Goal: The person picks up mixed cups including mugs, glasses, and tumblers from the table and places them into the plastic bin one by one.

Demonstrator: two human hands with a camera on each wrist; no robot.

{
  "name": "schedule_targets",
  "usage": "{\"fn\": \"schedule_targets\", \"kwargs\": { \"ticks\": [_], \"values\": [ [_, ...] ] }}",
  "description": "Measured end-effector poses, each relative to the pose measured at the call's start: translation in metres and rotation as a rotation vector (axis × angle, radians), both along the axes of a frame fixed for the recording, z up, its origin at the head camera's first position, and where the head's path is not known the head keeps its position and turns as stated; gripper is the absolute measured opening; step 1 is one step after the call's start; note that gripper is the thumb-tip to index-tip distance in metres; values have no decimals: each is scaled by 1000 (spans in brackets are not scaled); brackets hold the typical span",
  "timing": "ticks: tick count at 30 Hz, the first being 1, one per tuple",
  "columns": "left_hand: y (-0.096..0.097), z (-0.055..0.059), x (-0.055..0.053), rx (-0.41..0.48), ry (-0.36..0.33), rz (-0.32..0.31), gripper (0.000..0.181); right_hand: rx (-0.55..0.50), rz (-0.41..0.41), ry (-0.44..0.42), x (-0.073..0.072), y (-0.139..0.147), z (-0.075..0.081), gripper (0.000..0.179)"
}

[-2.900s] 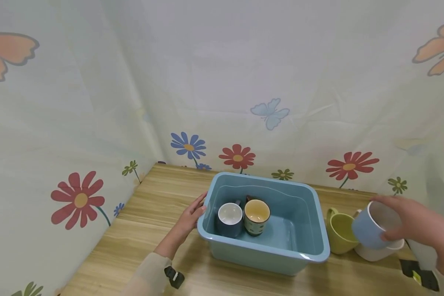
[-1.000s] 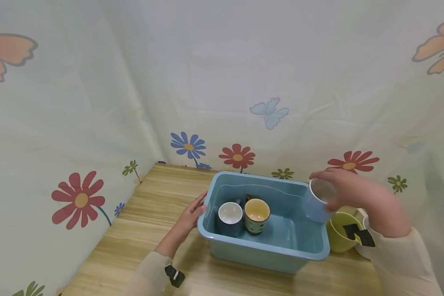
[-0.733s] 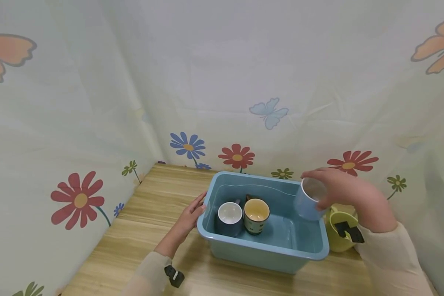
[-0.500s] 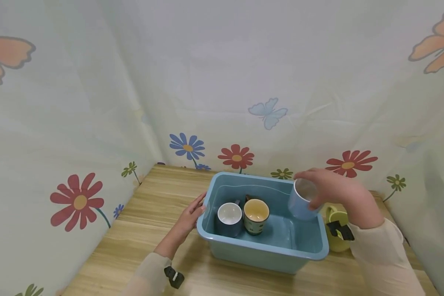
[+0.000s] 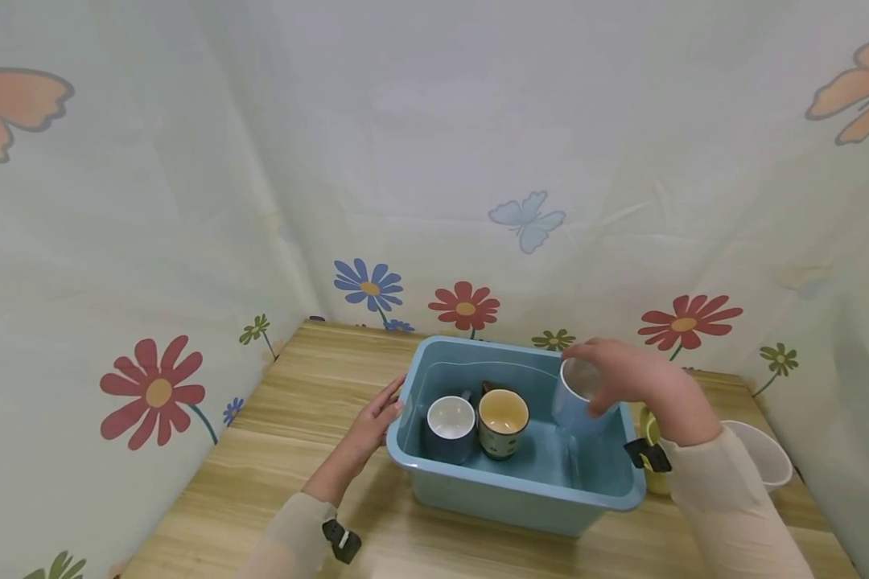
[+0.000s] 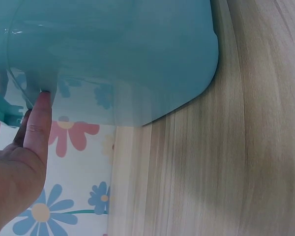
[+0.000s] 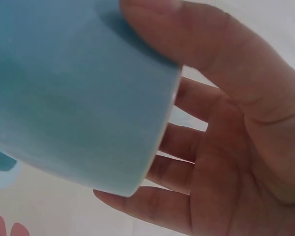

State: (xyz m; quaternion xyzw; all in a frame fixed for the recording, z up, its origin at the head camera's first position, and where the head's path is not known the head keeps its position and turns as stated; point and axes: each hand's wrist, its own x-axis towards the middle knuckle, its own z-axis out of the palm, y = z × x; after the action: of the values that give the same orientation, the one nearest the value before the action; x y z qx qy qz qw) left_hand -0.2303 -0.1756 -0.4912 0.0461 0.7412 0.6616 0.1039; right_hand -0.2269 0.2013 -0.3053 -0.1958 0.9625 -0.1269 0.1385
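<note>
Fingers of my left hand (image 5: 371, 424) lie straight against the left end of the blue plastic tub (image 5: 492, 482); in the left wrist view they touch its outer wall below the rim. My right hand (image 5: 626, 378) grips a light blue cup (image 5: 574, 408) at its rim, thumb on the near side and fingers on the far side. The cup is tilted and hangs partly within the right half of the tub; whether its base touches the floor is hidden. Inside the tub, on the left, stand a dark mug (image 5: 449, 442) with white interior and a patterned mug (image 5: 502, 438) with yellow interior.
A yellow-green mug (image 5: 650, 426) stands right of the tub, mostly hidden by my right wrist. Behind my right sleeve shows a white cup (image 5: 768, 454). The wooden table (image 5: 311, 378) meets a flower-printed cloth (image 5: 434, 161) at the back and sides.
My right hand has carried the light blue cup left from above the white cup, over the tub's right rim and lower into the tub. My left hand has stayed put.
</note>
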Motion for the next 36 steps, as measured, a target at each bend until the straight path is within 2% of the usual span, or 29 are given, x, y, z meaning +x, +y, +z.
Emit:
{"fn": "schedule_targets", "kwargs": {
  "ticks": [15, 36],
  "values": [
    [0, 1, 1, -20, 0, 14, 59, 5, 1, -29, -9, -6, -9, 83],
    [0, 2, 2, -8, 11, -5, 60, -5, -12, -37, -17, -12, -27, 80]
  ]
}}
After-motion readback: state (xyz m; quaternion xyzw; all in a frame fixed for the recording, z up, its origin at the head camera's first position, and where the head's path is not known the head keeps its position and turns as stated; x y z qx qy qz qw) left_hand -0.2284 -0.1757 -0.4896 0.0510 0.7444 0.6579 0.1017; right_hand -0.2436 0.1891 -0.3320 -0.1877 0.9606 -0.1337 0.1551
